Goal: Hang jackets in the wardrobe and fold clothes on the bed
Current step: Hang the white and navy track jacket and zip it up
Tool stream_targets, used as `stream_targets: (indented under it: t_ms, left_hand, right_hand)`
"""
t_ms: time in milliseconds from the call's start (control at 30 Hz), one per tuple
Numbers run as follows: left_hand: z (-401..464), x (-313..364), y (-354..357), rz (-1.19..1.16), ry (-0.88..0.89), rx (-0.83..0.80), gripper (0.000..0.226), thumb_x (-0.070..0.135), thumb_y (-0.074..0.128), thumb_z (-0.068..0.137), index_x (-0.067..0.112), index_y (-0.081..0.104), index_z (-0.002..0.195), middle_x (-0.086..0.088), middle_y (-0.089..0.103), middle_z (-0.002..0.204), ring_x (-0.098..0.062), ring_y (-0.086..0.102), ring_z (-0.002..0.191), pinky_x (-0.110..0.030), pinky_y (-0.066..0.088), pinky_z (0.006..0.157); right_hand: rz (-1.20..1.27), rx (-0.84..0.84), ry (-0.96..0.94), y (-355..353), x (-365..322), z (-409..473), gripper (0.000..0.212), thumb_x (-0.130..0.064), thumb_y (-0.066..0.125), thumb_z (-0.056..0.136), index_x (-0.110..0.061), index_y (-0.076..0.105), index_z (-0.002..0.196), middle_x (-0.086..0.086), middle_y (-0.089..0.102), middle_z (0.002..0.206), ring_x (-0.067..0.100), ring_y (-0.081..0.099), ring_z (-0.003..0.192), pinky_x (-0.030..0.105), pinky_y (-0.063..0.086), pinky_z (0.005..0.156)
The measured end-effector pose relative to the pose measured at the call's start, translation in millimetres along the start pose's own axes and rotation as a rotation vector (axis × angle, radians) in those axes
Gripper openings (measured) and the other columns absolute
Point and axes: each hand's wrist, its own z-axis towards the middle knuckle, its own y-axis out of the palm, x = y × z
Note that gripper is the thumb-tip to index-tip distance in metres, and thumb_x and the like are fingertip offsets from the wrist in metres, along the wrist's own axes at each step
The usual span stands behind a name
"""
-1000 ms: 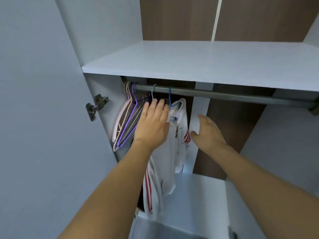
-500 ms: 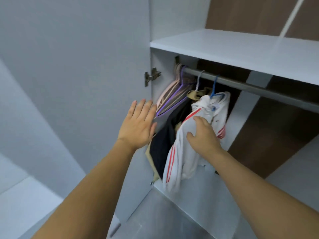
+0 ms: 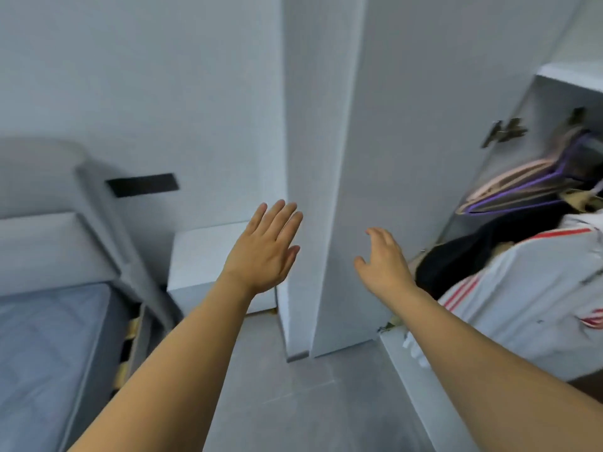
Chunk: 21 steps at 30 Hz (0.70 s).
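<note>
– Where are the hands?
– The left hand (image 3: 266, 252) and right hand (image 3: 385, 262) are spread, holding nothing.
– And the white jacket (image 3: 522, 288)?
– Hanging in the wardrobe (image 3: 408, 158) (right side). The bed (image 3: 42, 337) sits left, on a grey floor (image 3: 293, 402).

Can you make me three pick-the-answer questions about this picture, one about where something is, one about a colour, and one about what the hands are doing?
1. Where is the white jacket with stripes?
A. On the bed
B. In the wardrobe
C. On the floor

2. What colour are its stripes?
A. Red
B. Green
C. Yellow

3. What are the hands doing?
A. Both grip the jacket
B. One holds a hanger
C. Both are open and hold nothing

Answers:
1 B, it hangs inside the open wardrobe beside dark clothes.
2 A, red stripes run along it.
3 C, the left hand and right hand hang in the air with spread fingers.
</note>
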Motion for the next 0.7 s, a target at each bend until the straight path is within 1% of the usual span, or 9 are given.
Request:
stream_targets:
  t_ms: [133, 267, 400, 567, 700]
  left_hand:
    - [-109, -52, -27, 0.035, -0.213, -0.048, 0.057, 0.033, 0.035, 0.097, 0.0, 0.044, 0.143, -0.017, 0.041, 0.149, -0.037, 0.034, 0.14, -0.052, 0.023, 0.118]
    - [-229, -85, -62, 0.053, -0.419, -0.062, 0.058, 0.034, 0.034, 0.096, 0.001, 0.045, 0.142, -0.016, 0.042, 0.149, -0.036, 0.035, 0.14, -0.051, 0.022, 0.118]
    - [-353, -109, -107, 0.096, -0.582, -0.036, 0.056, 0.03, 0.046, 0.094, 0.001, 0.045, 0.142, -0.016, 0.042, 0.148, -0.035, 0.035, 0.14, -0.05, 0.017, 0.12]
    - [-521, -122, -166, 0.176, -0.798, -0.04, 0.059, 0.035, 0.035, 0.095, 0.0, 0.045, 0.142, -0.016, 0.043, 0.148, -0.035, 0.035, 0.14, -0.052, 0.019, 0.119]
    - [-651, -115, -200, 0.216, -1.022, -0.029, 0.057, 0.034, 0.039, 0.096, 0.001, 0.044, 0.142, -0.016, 0.042, 0.148, -0.035, 0.034, 0.14, -0.051, 0.017, 0.119]
  right_hand:
    - [0.041, -0.143, -0.163, 54, -84, -39, 0.061, -0.019, 0.05, 0.096, -0.011, 0.026, 0.151, 0.004, 0.023, 0.157, 0.023, 0.022, 0.144, 0.033, 0.021, 0.118]
    - [0.063, -0.241, -0.335, 107, -175, -97, 0.06, -0.016, 0.049, 0.095, -0.011, 0.027, 0.15, 0.003, 0.024, 0.157, 0.021, 0.023, 0.143, 0.03, 0.02, 0.117]
    - [0.082, -0.329, -0.492, 161, -265, -177, 0.061, -0.015, 0.052, 0.093, -0.008, 0.029, 0.149, 0.007, 0.028, 0.155, 0.024, 0.026, 0.142, 0.033, 0.022, 0.117]
    - [0.107, -0.437, -0.663, 226, -366, -290, 0.06, -0.015, 0.056, 0.091, -0.005, 0.035, 0.146, 0.01, 0.035, 0.151, 0.024, 0.032, 0.139, 0.032, 0.024, 0.115]
    - [0.103, -0.568, -0.834, 271, -436, -377, 0.059, -0.014, 0.057, 0.091, -0.004, 0.036, 0.146, 0.011, 0.036, 0.15, 0.024, 0.033, 0.139, 0.029, 0.022, 0.114]
